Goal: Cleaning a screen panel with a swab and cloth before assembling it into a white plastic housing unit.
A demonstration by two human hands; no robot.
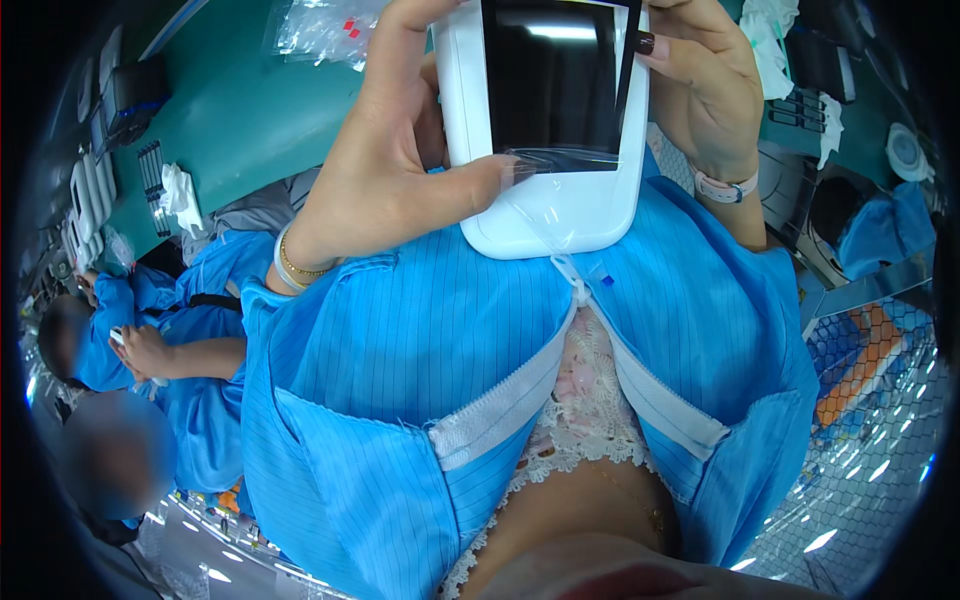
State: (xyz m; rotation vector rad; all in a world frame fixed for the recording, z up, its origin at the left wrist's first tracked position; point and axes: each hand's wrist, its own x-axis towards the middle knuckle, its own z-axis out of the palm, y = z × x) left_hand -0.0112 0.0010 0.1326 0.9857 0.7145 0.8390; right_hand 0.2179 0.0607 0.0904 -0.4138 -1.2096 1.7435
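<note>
Two bare hands grip one white handheld device (545, 225) between them, in front of the chest of a person in a blue, finely striped smock (400, 345). The left hand (395, 190) is half curled around the device's left side, its thumb laid across the lower front, pressing a single clear, wrinkled film (545, 200) near the bottom corner of the screen (550, 90). The right hand (705, 80) is bent around the opposite side, its dark-nailed thumb on the edge beside the screen; the fingers behind the device are largely hidden, so how firmly they hold cannot be told. The casing is smooth, glossy plastic with rounded corners; the one screen is a flat, black, reflective rectangle. The film hangs loose below the left thumb toward one white zipper pull (573, 278). Beyond the left hand, a thin, crinkled transparent bag (325, 30) with red marks lies on a smooth green tabletop (240, 110). Farther out to the left hand's side are two co-workers (205, 420) in blue.
</note>
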